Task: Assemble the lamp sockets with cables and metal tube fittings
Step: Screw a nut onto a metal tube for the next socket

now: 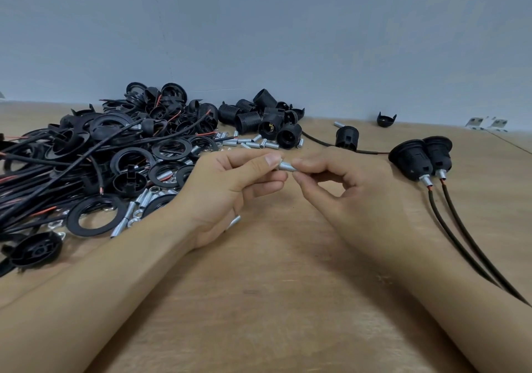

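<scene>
A short silver metal tube fitting [285,167] is held above the wooden table between both hands. My left hand [230,188] pinches its left end with thumb and forefinger. My right hand [331,180] pinches its right end with curled fingers. A second metal tube [234,222] pokes out under my left palm. Two assembled black lamp sockets [420,158] with black cables [460,243] lie at the right. A lone socket [347,138] with a cable stands behind my right hand.
A heap of black rings, caps and cables [95,157] fills the left of the table. Black threaded socket bodies [259,119] sit at the back centre with loose metal tubes [253,142] in front. A black cap [385,119] lies near the grey wall.
</scene>
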The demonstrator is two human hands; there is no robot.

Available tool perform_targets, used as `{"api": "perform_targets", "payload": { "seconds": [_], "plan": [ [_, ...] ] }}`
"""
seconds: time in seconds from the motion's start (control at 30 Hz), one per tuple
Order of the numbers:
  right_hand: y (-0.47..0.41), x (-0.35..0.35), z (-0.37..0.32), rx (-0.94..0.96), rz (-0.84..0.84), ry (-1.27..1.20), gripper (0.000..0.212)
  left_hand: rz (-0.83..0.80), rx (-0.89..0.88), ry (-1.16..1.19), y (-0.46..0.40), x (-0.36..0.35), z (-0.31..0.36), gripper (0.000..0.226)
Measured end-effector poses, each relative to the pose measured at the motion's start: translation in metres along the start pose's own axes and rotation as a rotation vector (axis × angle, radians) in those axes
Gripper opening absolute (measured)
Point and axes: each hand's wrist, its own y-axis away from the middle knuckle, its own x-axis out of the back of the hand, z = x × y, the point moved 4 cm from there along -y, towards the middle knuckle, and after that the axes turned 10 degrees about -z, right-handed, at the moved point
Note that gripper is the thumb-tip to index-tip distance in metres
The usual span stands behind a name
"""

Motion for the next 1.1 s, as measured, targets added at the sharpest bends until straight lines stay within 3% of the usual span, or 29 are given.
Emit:
{"api": "perform_targets", "payload": {
  "seconds": [0.13, 0.3, 0.43, 0.6, 0.7, 0.9, 1.1],
  "plan": [
    [0.0, 0.001, -0.006, 0.122, 0.051, 0.145, 0.008, -0.006, -0.016, -0.035, 0.001, 0.001, 0.003, 0.026],
    [-0.001, -0.001, -0.002, -0.063, -0.021, -0.061, 0.033, 0.005, -0.093, -0.132, 0.004, -0.002, 0.005, 0.024],
    [0.001, -0.004, 0.006, -0.227, -0.082, -0.303, 0.03, 0.035, -0.146, -0.327, 0.006, -0.004, 0.009, 0.022],
    [-0.001, -0.008, 0.012, -0.374, -0.091, -0.591, 0.009, 0.088, -0.235, -0.337, 0.008, -0.009, 0.014, 0.018],
    [-0.002, -0.006, 0.014, -0.395, -0.068, -0.666, 0.009, 0.088, -0.26, -0.305, 0.01, -0.012, 0.014, 0.019],
    [0.003, -0.008, 0.007, -0.289, -0.085, -0.489, 0.011, 0.077, -0.175, -0.209, 0.009, -0.005, 0.008, 0.024],
    [0.001, -0.005, 0.0, -0.161, -0.092, -0.218, 0.032, 0.075, -0.088, -0.146, 0.007, -0.001, 0.005, 0.018]
  ]
}}
